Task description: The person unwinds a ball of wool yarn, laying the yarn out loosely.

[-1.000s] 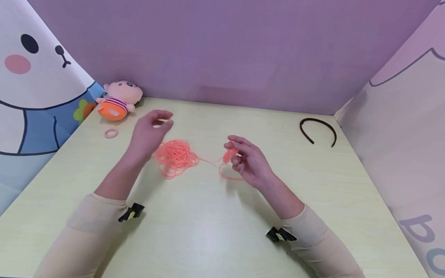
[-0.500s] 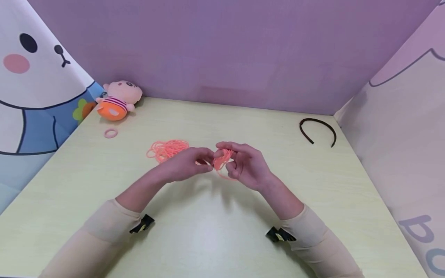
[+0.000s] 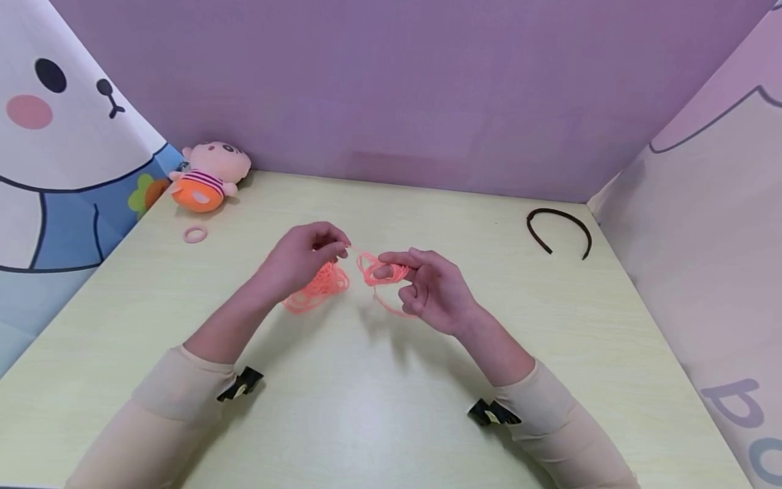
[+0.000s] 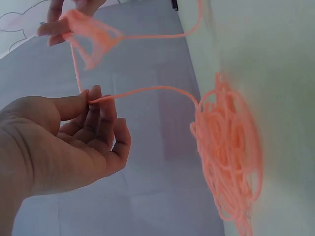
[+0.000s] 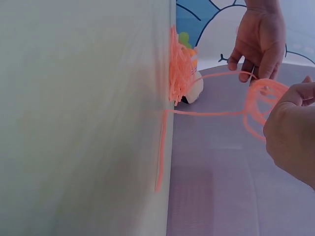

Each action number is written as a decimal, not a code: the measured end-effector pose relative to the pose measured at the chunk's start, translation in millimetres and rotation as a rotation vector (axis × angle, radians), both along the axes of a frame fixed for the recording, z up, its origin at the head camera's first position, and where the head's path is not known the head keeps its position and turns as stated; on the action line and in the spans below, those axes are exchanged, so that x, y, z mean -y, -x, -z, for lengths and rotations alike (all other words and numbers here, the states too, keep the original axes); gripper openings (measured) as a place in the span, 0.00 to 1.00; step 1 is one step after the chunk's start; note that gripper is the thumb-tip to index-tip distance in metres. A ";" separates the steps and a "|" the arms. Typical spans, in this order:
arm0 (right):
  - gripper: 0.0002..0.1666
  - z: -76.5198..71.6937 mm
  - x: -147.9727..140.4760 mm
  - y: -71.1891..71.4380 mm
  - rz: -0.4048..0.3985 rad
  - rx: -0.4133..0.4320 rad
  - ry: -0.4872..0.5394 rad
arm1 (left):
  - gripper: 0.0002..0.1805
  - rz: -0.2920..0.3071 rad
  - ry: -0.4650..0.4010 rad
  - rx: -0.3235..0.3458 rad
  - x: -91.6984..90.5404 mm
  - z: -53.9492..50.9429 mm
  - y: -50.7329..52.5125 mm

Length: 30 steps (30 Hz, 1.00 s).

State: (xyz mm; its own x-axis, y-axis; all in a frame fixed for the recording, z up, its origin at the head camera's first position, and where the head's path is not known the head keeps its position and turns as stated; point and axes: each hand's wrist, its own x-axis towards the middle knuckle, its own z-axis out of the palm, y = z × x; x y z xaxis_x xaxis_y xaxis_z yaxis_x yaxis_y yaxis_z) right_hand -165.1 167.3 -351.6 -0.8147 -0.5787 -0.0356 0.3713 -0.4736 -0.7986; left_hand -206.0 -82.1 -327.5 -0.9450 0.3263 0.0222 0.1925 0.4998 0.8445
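Note:
My left hand (image 3: 293, 261) pinches a strand of coral-orange cord between thumb and fingertips, plainly seen in the left wrist view (image 4: 88, 100). From that pinch the strand runs down to a loose pile of the same cord (image 4: 226, 147) on the table, partly hidden behind my left hand in the head view. Its other side leads to my right hand (image 3: 436, 288), which holds a small bundle of cord loops (image 3: 398, 274) wound about its fingers. A loose tail of cord (image 5: 161, 157) hangs from the bundle and lies on the tabletop.
A plush toy (image 3: 208, 178) in orange shorts sits at the table's back left corner. In front of it lies a pink ring (image 3: 195, 234). A dark headband (image 3: 559, 224) lies at the back right. A purple wall (image 3: 391, 102) closes off the far edge.
My left hand came from the left to the right hand's fingers, then drew back left and up with a strand pinched. The right hand stayed near its place, its loops now more spread.

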 end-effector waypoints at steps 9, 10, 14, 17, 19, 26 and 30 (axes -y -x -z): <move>0.24 1.0 1.1 2.6 0.052 0.067 0.008 | 0.07 -0.052 -0.156 -0.100 6.0 -8.9 -0.3; 0.24 1.8 1.1 3.1 0.058 0.072 0.008 | 0.07 -0.046 -0.173 -0.107 6.1 -9.8 -1.3; 0.26 2.9 1.5 4.4 0.093 0.076 -0.012 | 0.06 -0.015 -0.231 -0.123 5.5 -12.7 -4.3; 0.29 3.0 1.6 5.0 0.132 0.070 -0.038 | 0.07 0.009 -0.271 -0.130 5.7 -14.3 -6.2; 0.31 2.9 1.3 5.0 0.155 0.070 -0.050 | 0.07 0.024 -0.291 -0.129 5.8 -14.6 -6.5; 0.27 1.8 0.6 5.4 0.208 0.097 -0.016 | 0.09 0.004 -0.277 -0.120 9.1 -14.2 -2.9; 0.22 1.2 1.1 5.2 0.245 0.117 -0.007 | 0.10 -0.068 -0.248 -0.113 15.3 -14.2 2.0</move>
State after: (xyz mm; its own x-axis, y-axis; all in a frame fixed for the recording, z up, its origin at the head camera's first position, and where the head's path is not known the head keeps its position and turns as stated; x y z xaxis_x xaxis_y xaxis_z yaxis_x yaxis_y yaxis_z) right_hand -170.3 166.2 -352.9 -0.9204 -0.3644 -0.1415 0.3367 -0.5549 -0.7607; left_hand -208.1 -97.4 -313.4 -0.9517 0.2335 0.1995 0.2650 0.2958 0.9178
